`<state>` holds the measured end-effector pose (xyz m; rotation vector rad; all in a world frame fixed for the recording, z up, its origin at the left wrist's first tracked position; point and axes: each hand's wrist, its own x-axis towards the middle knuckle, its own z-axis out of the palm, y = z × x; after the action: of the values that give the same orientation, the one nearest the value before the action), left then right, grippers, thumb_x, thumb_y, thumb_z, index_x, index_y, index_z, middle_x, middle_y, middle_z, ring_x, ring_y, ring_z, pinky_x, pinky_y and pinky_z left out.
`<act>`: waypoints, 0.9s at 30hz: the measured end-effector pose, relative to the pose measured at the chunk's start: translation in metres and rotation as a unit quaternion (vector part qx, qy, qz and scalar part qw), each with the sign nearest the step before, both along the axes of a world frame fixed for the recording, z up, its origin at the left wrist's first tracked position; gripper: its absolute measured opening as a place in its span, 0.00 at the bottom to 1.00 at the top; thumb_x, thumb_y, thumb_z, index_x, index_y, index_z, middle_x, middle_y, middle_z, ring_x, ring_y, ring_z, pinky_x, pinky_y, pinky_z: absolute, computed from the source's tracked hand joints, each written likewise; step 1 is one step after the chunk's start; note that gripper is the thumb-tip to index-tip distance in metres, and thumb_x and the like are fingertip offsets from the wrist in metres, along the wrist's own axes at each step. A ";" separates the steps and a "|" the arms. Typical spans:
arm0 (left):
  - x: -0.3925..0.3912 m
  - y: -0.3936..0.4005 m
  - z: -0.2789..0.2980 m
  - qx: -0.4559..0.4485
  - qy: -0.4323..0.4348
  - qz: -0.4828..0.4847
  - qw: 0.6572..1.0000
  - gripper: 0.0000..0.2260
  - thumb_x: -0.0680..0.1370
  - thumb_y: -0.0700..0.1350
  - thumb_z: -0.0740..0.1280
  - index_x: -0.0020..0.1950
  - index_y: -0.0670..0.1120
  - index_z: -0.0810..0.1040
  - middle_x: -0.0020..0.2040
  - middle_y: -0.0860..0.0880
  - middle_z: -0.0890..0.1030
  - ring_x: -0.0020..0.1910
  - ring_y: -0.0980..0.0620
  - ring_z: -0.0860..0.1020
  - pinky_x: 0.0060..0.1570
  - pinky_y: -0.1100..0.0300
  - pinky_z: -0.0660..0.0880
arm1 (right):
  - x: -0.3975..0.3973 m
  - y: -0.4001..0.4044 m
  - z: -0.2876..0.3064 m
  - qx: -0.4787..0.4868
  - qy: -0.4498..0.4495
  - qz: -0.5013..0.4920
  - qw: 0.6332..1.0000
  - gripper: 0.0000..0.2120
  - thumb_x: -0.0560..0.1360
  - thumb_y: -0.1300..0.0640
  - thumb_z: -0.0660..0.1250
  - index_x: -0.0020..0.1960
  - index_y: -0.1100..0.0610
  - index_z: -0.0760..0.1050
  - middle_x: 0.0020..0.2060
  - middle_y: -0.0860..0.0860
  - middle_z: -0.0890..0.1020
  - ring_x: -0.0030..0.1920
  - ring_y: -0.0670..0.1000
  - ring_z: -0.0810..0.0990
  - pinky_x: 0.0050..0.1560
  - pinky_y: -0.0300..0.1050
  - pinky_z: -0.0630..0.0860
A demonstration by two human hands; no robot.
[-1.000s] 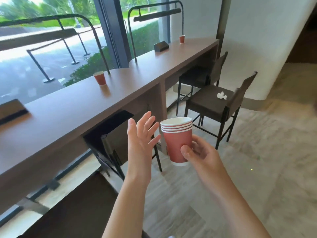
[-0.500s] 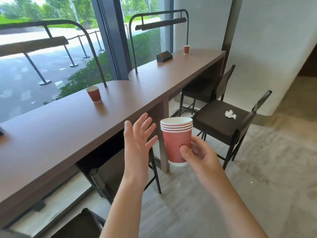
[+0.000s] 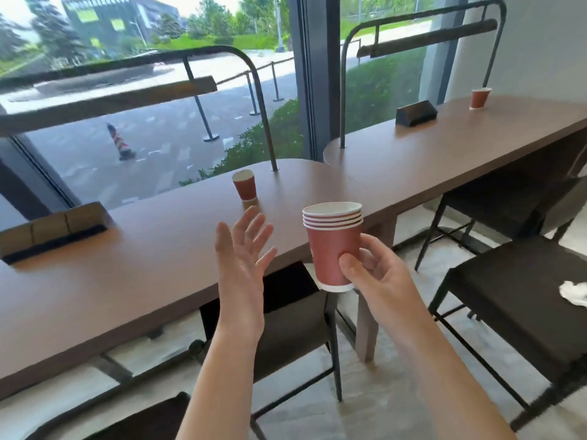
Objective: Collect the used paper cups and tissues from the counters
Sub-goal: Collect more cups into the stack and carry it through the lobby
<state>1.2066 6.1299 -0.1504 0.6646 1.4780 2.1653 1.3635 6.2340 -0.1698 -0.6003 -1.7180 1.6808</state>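
Right hand (image 3: 378,274) holds stack of 4 cups (image 3: 333,246); left hand (image 3: 244,252) fingers wide, reaching. Next: grasp lone cup (image 3: 244,185) on near counter (image 3: 127,265).

The stacked cups (image 3: 333,242) are showing matt red paper with white rims. The tabletop (image 3: 152,249) is looking like smooth, satin brown wood laminate. At four o'clock, a crumpled white tissue (image 3: 573,292) is lying on a matt dark chair seat (image 3: 521,300) with a thin black metal frame.
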 end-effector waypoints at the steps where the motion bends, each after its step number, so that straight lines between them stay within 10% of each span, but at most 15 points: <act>1: -0.001 0.009 0.001 0.005 0.001 0.017 1.000 0.32 0.76 0.69 0.50 0.71 0.54 0.76 0.68 0.55 0.80 0.66 0.55 0.79 0.69 0.48 0.71 | -0.004 0.013 0.001 0.002 0.002 0.016 1.000 0.25 0.71 0.40 0.71 0.65 0.46 0.76 0.55 0.43 0.86 0.55 0.43 0.85 0.53 0.38 0.79; 10: -0.012 0.050 -0.003 -0.028 0.013 0.100 0.995 0.31 0.77 0.68 0.49 0.71 0.55 0.75 0.68 0.56 0.80 0.66 0.56 0.79 0.66 0.51 0.73 | -0.043 0.078 -0.009 -0.022 0.017 0.095 0.995 0.32 0.68 0.39 0.71 0.68 0.50 0.75 0.58 0.48 0.86 0.59 0.49 0.84 0.65 0.49 0.77; 27: -0.166 0.146 -0.021 -0.025 0.006 0.128 0.991 0.31 0.77 0.69 0.50 0.73 0.56 0.75 0.70 0.56 0.79 0.67 0.59 0.78 0.67 0.52 0.72 | -0.186 0.171 -0.017 -0.024 0.021 0.112 0.993 0.26 0.71 0.46 0.72 0.67 0.51 0.74 0.56 0.49 0.87 0.55 0.49 0.86 0.53 0.38 0.80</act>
<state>1.0408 6.2761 -0.1710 0.4927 1.6980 2.3060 1.1779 6.4045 -0.1865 -0.4017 -1.7729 1.8805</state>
